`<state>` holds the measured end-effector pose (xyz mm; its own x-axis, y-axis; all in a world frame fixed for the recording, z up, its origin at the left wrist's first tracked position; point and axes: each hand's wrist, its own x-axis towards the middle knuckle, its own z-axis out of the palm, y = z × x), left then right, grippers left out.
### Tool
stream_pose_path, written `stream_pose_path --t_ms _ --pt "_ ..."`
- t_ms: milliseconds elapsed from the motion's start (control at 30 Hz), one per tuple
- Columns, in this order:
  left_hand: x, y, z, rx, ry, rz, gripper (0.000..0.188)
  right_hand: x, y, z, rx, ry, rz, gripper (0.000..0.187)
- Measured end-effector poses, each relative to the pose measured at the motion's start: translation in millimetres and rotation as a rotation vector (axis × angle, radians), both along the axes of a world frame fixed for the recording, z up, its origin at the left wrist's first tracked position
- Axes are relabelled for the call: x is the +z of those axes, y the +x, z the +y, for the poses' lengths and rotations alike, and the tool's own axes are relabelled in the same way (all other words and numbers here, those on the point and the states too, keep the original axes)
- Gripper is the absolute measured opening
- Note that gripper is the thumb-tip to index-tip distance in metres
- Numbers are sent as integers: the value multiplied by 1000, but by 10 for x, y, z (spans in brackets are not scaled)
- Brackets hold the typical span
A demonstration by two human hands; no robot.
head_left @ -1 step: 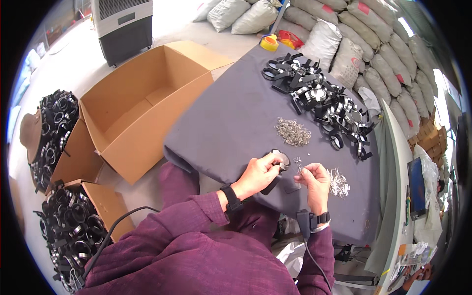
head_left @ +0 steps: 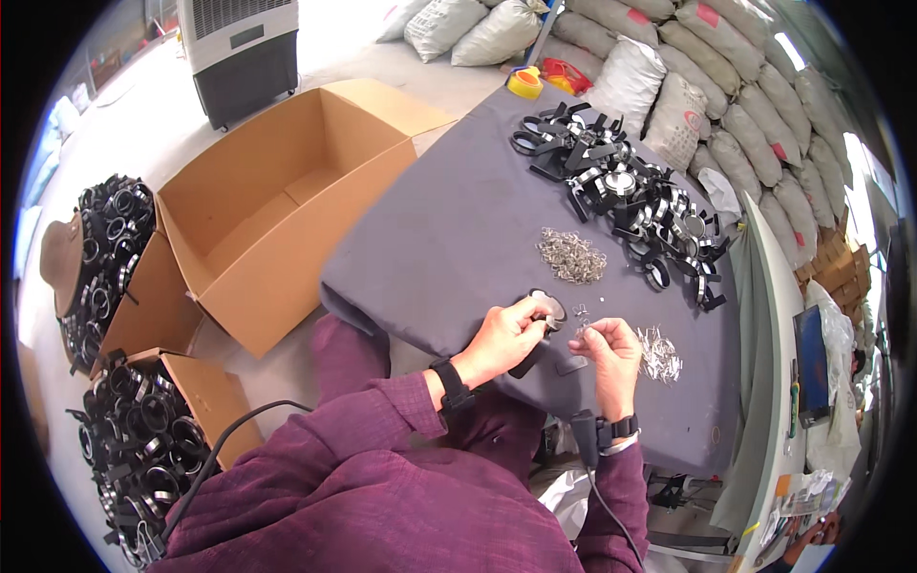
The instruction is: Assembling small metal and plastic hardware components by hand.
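Observation:
My left hand [head_left: 501, 342] is closed on a round metal clamp with a black strap [head_left: 546, 304], just above the near part of the table. Its thumb and forefinger press on the clamp's near side. Right beside it, my right hand [head_left: 613, 358] pinches a small thin metal piece [head_left: 580, 332], partly hidden by the fingertips. A few small wire clips [head_left: 581, 311] lie close to those fingertips. To the right of this hand is a small heap of shiny metal pins [head_left: 659, 355]. Farther off rests a pile of small metal links [head_left: 571, 256].
Many black-strapped metal clamps [head_left: 621, 186] are heaped along the table's far right. A yellow tape roll [head_left: 524, 83] sits at the far corner. An open cardboard box [head_left: 258, 277] stands left of the grey-covered table [head_left: 420, 220]. Boxes of similar clamps [head_left: 143, 430] are at lower left.

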<state>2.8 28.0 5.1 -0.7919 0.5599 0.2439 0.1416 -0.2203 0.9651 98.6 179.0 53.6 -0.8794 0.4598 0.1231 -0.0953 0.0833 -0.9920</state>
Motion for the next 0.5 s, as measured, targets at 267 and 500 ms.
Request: stream_pose_path --t_ms 267,500 --pt "-47 -2 -7 51 53 31 17 -350 -113 -337 -72 326 206 8" --pt "-15 -13 -19 37 54 42 17 -347 -192 -389 -209 749 304 11"
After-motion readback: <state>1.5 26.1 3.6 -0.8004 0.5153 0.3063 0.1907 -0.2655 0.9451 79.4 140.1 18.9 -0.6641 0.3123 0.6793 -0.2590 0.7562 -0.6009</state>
